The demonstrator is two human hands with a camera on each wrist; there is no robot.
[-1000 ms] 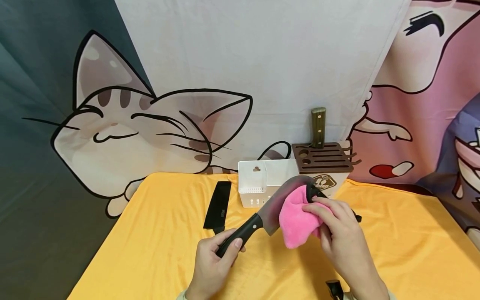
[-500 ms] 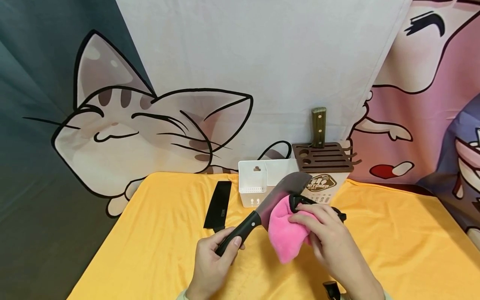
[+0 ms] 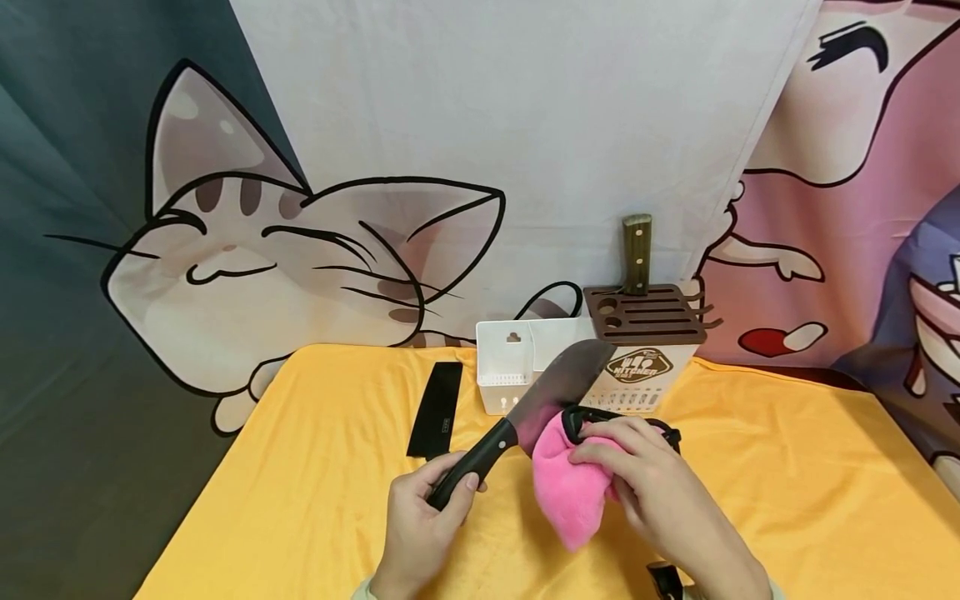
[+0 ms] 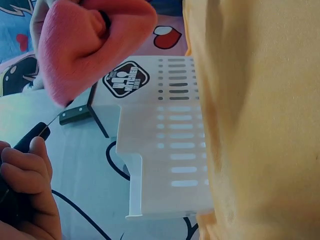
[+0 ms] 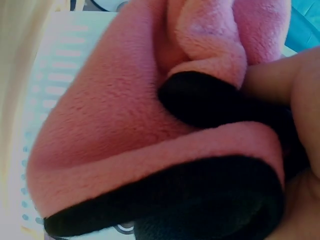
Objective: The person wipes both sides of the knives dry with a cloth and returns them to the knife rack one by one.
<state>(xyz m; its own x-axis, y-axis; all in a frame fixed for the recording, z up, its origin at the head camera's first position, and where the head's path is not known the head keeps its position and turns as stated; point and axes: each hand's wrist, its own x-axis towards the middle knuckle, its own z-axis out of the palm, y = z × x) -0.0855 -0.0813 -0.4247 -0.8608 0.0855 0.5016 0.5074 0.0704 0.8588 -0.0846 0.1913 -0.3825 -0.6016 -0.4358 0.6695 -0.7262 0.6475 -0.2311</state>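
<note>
In the head view my left hand grips the black handle of a kitchen knife, whose broad blade points up and to the right. My right hand pinches a fluffy pink cloth with black edging, bunched against the lower blade near the handle. Part of the blade's edge is hidden by that cloth. Folds of the pink cloth fill most of the right wrist view. From the left wrist, curled fingers show around the handle, and the blade appears nearly edge-on.
Behind the blade stands a white knife block with a brown slotted top; a green-handled knife sits in it. A white holder adjoins it. A black cleaver lies left on the yellow tablecloth. A black object lies near my right wrist.
The right hand has slid the pink cloth down and left along the blade towards the handle, uncovering the blade's tip. The left hand keeps its grip, with the knife shifted slightly left.
</note>
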